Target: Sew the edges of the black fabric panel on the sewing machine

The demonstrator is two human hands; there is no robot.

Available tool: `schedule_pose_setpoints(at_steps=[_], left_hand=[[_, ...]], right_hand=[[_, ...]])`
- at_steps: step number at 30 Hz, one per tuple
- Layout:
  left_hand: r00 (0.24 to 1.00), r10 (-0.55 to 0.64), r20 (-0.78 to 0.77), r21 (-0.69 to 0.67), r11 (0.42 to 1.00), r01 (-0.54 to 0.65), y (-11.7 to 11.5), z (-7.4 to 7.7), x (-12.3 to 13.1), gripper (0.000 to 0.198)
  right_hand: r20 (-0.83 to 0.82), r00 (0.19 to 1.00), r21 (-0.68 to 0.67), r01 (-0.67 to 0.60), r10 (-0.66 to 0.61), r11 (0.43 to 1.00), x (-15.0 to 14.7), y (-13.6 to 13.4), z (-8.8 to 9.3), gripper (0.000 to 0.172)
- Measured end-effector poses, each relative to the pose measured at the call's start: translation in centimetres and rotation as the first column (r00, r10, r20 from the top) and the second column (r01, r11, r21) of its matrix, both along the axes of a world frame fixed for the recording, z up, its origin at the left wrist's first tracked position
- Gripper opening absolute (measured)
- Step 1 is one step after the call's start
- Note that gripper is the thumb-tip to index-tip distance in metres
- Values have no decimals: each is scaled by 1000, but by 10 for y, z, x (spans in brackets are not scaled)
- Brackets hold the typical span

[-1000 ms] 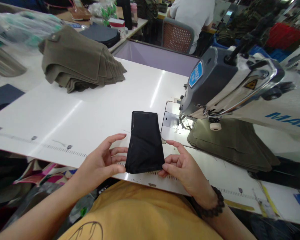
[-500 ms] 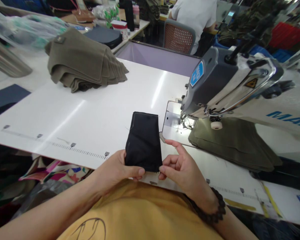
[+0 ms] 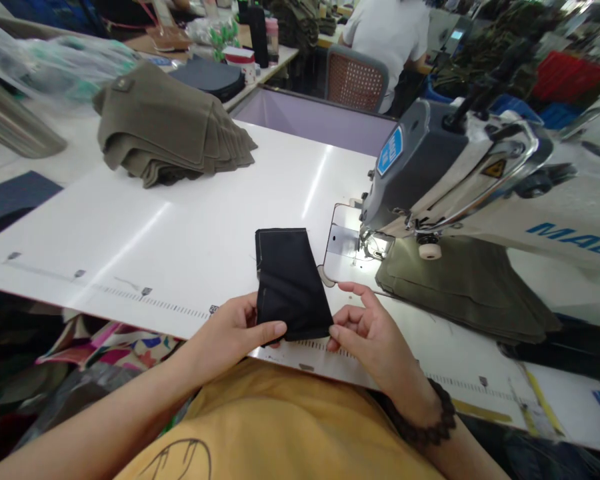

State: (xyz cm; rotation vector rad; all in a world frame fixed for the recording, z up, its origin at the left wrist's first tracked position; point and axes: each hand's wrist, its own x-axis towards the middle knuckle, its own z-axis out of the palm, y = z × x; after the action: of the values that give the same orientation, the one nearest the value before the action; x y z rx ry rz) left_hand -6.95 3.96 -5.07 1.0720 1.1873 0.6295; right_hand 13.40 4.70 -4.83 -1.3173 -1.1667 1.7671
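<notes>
A black fabric piece (image 3: 293,283) with pale stitching along its top and left edges lies on the white sewing table (image 3: 220,220). Its lower left corner is held by my left hand (image 3: 245,323), thumb on top and fingers partly hidden beneath. At the lower right corner, my right hand (image 3: 367,333) pinches the cloth between thumb and fingers, with the index finger stretched toward the machine. The sewing machine (image 3: 420,160) stands to the right, its lit needle area beside the black piece but not touching it.
Olive fabric pieces (image 3: 460,287) lie under the machine arm. A stack of brown-green flaps (image 3: 165,127) sits at the back left. Beyond the table are a purple-walled bin (image 3: 310,117) and a person in white (image 3: 387,40) by a chair (image 3: 356,80). A metal cylinder (image 3: 17,120) is far left.
The black fabric's top edge has swung left and its lower right corner has moved slightly right, with my right hand still on it. My left hand has shifted up slightly.
</notes>
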Motion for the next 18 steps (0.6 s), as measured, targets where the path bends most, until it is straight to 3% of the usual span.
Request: schedule_pose_setpoints(at_steps=[6, 11, 14, 18], left_hand=[[977, 89, -195, 35, 996, -84, 0, 6, 9, 27], [964, 126, -234, 83, 991, -109, -1, 5, 15, 24], [983, 155, -97, 92, 985, -146, 0, 3, 12, 32], [973, 148, 175, -62, 988, -139, 1, -1, 5, 39]], right_hand=[[-55, 998, -58, -15, 12, 998, -8, -2, 1, 56], [-37, 997, -44, -73, 71, 996, -12, -3, 1, 57], [22, 999, 9, -46, 46, 999, -10, -2, 0, 49], [35, 999, 29, -35, 33, 999, -4, 0, -1, 44]])
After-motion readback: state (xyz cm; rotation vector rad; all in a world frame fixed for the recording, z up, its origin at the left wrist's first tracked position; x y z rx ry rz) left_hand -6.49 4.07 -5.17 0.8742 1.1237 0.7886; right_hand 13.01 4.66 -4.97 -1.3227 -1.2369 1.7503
